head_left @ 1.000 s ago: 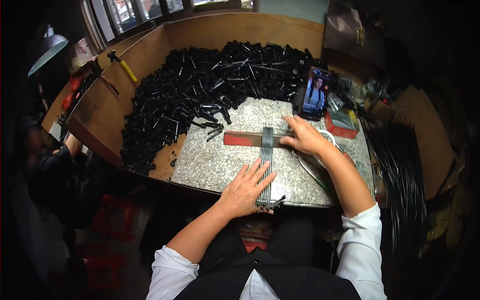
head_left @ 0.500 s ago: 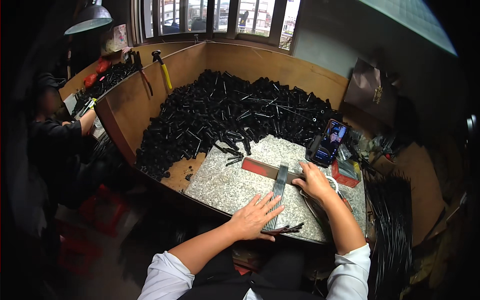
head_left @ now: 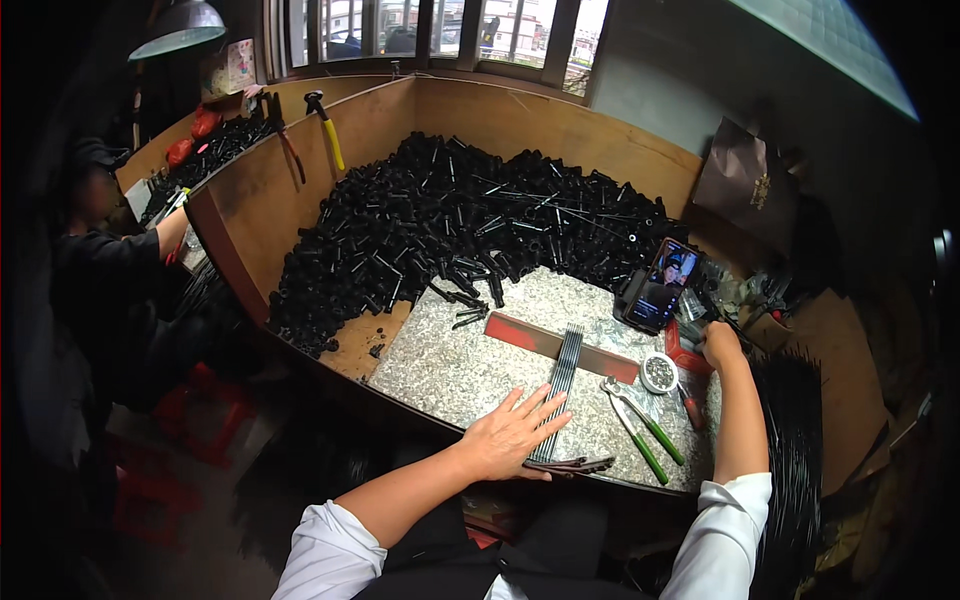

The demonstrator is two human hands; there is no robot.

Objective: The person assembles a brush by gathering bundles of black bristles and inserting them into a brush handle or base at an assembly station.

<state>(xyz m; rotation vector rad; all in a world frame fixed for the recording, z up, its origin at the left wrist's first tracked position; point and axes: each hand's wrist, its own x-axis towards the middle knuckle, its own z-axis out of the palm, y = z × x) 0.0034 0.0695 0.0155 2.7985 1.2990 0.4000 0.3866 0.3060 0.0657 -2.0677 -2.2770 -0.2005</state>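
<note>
My left hand lies flat with its fingers apart over the lower part of a row of thin dark rods. These rods lie side by side across a flat bar, reddish at its left end, on the speckled stone slab. Beyond the slab's right side, my right hand is at a small red box; its fingertips are hidden there. Close by on the slab are a white round dish of small metal bits and green-handled pincers.
A big heap of black tubular parts fills the wooden-walled bench. A lit phone stands behind the red box. Long black rods hang at the right. Another person sits at the left, beyond the partition.
My right hand has left the bar's right end and moved right to the red box, uncovering the dish and pincers. My left hand stays on the rods.
</note>
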